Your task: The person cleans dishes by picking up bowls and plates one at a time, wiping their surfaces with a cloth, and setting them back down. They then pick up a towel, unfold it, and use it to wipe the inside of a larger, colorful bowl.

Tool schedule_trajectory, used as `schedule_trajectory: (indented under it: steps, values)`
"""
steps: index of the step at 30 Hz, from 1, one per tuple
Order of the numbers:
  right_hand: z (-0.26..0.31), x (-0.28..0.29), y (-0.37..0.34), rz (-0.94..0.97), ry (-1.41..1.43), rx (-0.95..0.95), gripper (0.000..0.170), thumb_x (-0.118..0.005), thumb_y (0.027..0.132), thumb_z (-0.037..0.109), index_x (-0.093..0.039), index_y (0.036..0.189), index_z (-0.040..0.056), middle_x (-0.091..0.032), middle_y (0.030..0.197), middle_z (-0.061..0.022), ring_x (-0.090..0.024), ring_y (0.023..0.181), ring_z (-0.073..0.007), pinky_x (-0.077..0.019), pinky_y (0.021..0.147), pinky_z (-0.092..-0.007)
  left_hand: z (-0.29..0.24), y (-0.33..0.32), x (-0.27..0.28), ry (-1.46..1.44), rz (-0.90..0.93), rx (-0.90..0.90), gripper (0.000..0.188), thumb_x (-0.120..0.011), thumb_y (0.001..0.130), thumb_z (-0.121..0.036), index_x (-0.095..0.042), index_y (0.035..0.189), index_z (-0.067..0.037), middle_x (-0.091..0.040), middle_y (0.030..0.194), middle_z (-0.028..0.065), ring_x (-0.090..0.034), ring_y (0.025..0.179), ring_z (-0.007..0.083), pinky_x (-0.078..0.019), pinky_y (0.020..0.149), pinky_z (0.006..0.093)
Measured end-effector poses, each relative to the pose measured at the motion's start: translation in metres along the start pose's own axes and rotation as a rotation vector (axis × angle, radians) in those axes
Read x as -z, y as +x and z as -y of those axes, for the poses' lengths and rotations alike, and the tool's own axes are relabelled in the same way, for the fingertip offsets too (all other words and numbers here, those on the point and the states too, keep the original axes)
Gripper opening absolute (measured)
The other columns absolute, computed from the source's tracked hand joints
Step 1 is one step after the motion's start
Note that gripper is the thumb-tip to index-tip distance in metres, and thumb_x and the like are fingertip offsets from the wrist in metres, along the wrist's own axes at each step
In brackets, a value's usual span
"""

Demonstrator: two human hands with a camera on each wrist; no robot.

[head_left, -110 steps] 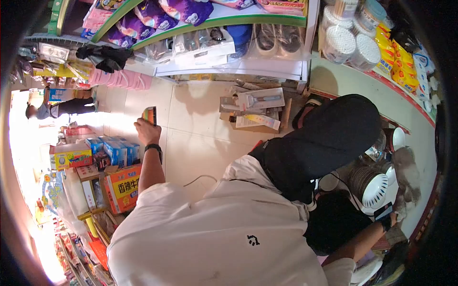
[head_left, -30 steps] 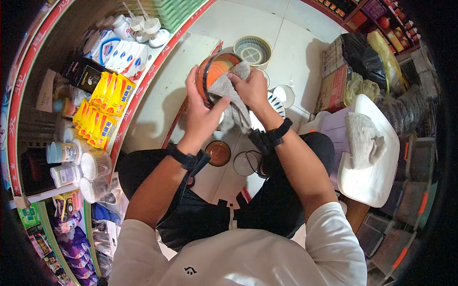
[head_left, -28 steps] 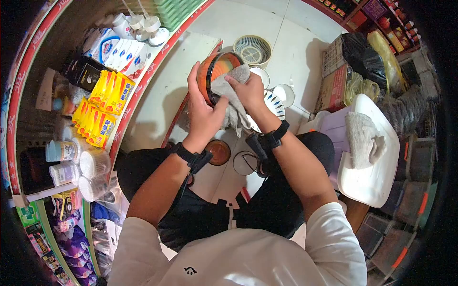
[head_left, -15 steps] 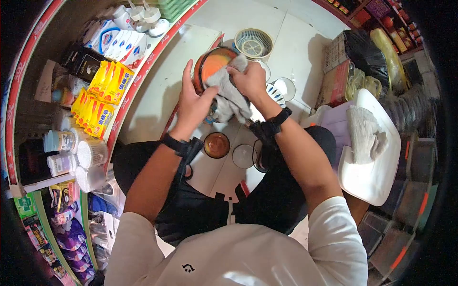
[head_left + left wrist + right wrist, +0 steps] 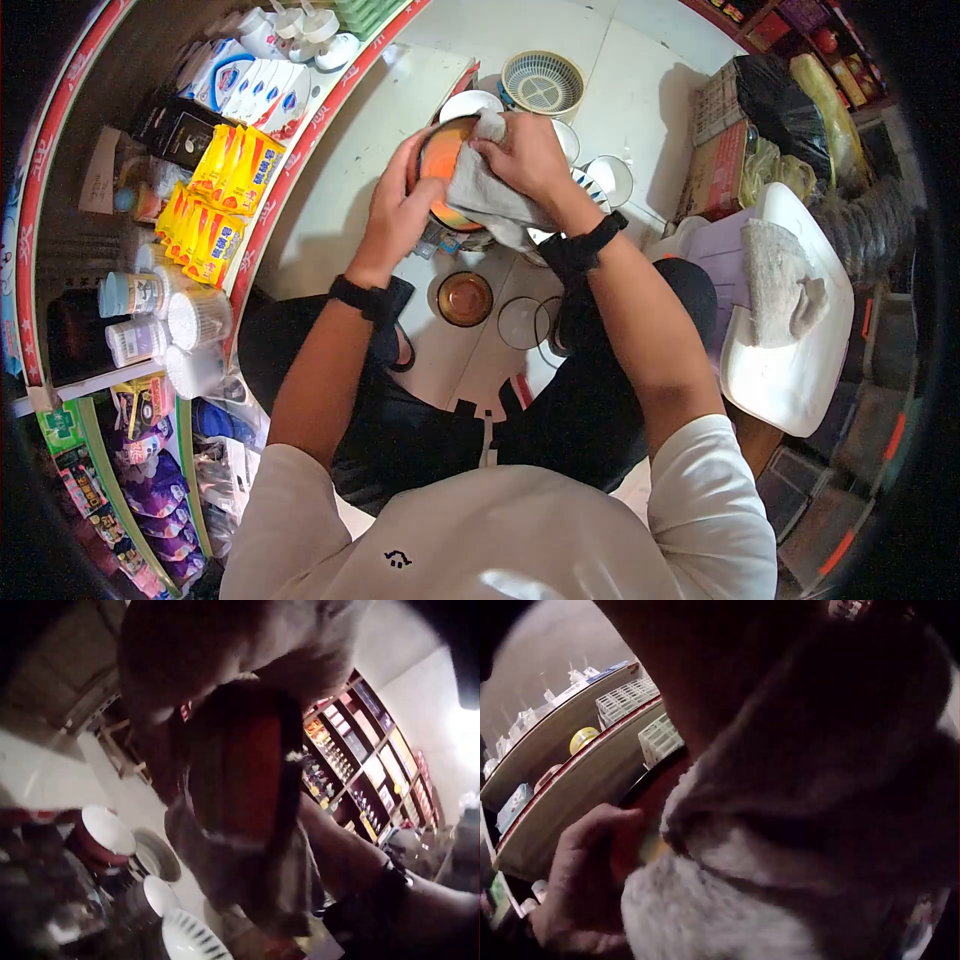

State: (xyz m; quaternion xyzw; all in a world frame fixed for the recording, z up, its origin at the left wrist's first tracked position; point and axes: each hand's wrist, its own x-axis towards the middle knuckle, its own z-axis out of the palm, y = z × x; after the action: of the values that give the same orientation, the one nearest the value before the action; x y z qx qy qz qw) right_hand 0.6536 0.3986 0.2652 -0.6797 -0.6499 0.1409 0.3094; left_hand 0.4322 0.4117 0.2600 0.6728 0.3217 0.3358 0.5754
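Observation:
In the head view my left hand [image 5: 395, 215] holds an orange bowl [image 5: 438, 160] with a dark rim, thumb over the near edge and fingers behind it. My right hand [image 5: 530, 160] grips a bunched grey cloth [image 5: 490, 190] against the bowl's inside, covering its right part. The left wrist view has the reddish bowl [image 5: 251, 776] dark and close up, the cloth hanging below it. The right wrist view is mostly filled by the cloth [image 5: 697, 907], with the left thumb [image 5: 604, 825] at the bowl's edge.
Between the feet stand a brown glass bowl [image 5: 465, 299] and a clear round glass piece [image 5: 518, 322]. Beyond the hands are white bowls [image 5: 612, 180] and a round basket [image 5: 543, 82]. A shelf with yellow packets [image 5: 240, 168] borders the left; another grey cloth [image 5: 775, 285] lies over a white lid [image 5: 790, 380].
The arms were spread apart and the body turned 3.7 seconds ago; now both hands meet in front. Over the last second the cloth shifts on the bowl, and a white bowl behind comes into view.

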Motion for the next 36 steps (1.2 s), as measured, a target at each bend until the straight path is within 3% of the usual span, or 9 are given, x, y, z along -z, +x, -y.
schedule_trajectory:
  steps: [2,3,9,15,22,27,31,33,36]
  values:
    - [0.01,-0.008,-0.003,-0.048,0.113,-0.236,0.041,-0.084,0.081,0.033,-0.074,0.094,-0.0041,-0.072,0.082,-0.026,-0.073,0.081,-0.0419,-0.057,0.078,-0.0473,0.003,0.002,-0.019,-0.081,-0.379,-0.083,0.075,-0.071,0.091,-0.009,-0.035,0.155,0.002,-0.06,0.139,0.019,-0.06,0.127,0.0253,-0.045,0.109,0.036]
    - [0.014,-0.013,-0.004,-0.094,0.225,-0.477,0.044,-0.084,0.08,0.034,-0.072,0.095,-0.0063,-0.072,0.083,-0.0274,-0.073,0.083,-0.0435,-0.0577,0.081,-0.048,0.0,0.004,-0.028,-0.082,-0.38,-0.081,0.075,-0.071,0.091,-0.009,-0.035,0.155,0.002,-0.06,0.139,0.019,-0.06,0.127,0.0253,-0.045,0.109,0.036]
    - [0.02,-0.047,-0.017,-0.153,0.351,-0.553,0.045,-0.087,0.079,0.038,-0.075,0.093,-0.0037,-0.076,0.087,-0.0237,-0.076,0.082,-0.0369,-0.0577,0.073,-0.045,-0.009,0.006,-0.02,0.175,-0.41,-0.253,0.069,-0.066,0.094,-0.007,-0.036,0.155,0.002,-0.058,0.141,0.0214,-0.059,0.13,0.0277,-0.0436,0.111,0.0373]
    - [-0.008,-0.014,0.011,0.167,-0.056,0.232,0.041,-0.083,0.081,0.034,-0.074,0.098,-0.0024,-0.072,0.087,-0.0271,-0.069,0.084,-0.0466,-0.0564,0.078,-0.049,0.008,0.006,0.015,0.006,0.149,0.136,0.063,-0.06,0.093,-0.002,-0.042,0.152,0.007,-0.055,0.147,0.0158,-0.052,0.135,0.0202,-0.0369,0.117,0.0341]
    - [0.009,-0.022,-0.003,-0.137,0.175,-0.374,0.04,-0.086,0.078,0.029,-0.074,0.088,-0.0075,-0.072,0.085,-0.0303,-0.073,0.085,-0.0462,-0.0587,0.078,-0.05,0.007,0.002,-0.032,-0.197,-0.385,-0.075,0.073,-0.065,0.095,-0.003,-0.028,0.157,0.003,-0.05,0.148,0.0167,-0.05,0.136,0.0239,-0.0382,0.116,0.036]
    - [0.02,-0.03,-0.008,-0.174,0.246,-0.353,0.041,-0.087,0.078,0.029,-0.074,0.095,-0.0062,-0.072,0.089,-0.0311,-0.073,0.087,-0.0457,-0.0587,0.08,-0.0499,-0.01,0.001,-0.02,0.008,-0.439,-0.199,0.065,-0.059,0.088,0.004,-0.038,0.149,0.003,-0.055,0.142,0.0179,-0.055,0.131,0.0253,-0.04,0.115,0.0358]
    - [0.014,0.001,0.007,-0.002,0.047,0.165,0.034,-0.083,0.078,0.024,-0.075,0.104,0.0024,-0.073,0.093,-0.027,-0.072,0.09,-0.0442,-0.0586,0.083,-0.0504,-0.022,0.004,0.009,0.036,-0.103,-0.008,0.062,-0.055,0.083,0.0,-0.046,0.143,0.007,-0.061,0.133,0.0165,-0.06,0.126,0.0226,-0.0436,0.11,0.0332]
    - [0.008,0.002,0.009,0.207,-0.053,0.282,0.032,-0.081,0.077,0.023,-0.076,0.103,0.0043,-0.072,0.091,-0.0268,-0.072,0.089,-0.0439,-0.0585,0.083,-0.0502,-0.012,0.006,0.014,-0.147,0.235,0.341,0.063,-0.056,0.084,-0.002,-0.044,0.145,0.008,-0.061,0.133,0.0163,-0.061,0.124,0.0224,-0.045,0.109,0.0332]
    - [0.004,-0.007,0.002,0.086,-0.087,0.085,0.027,-0.08,0.08,0.023,-0.076,0.092,-0.0007,-0.072,0.087,-0.0278,-0.072,0.086,-0.0448,-0.0582,0.082,-0.0514,-0.012,-0.006,-0.01,0.013,-0.121,0.141,0.065,-0.063,0.088,-0.003,-0.04,0.148,0.006,-0.057,0.139,0.0176,-0.059,0.125,0.0235,-0.0438,0.11,0.0333]
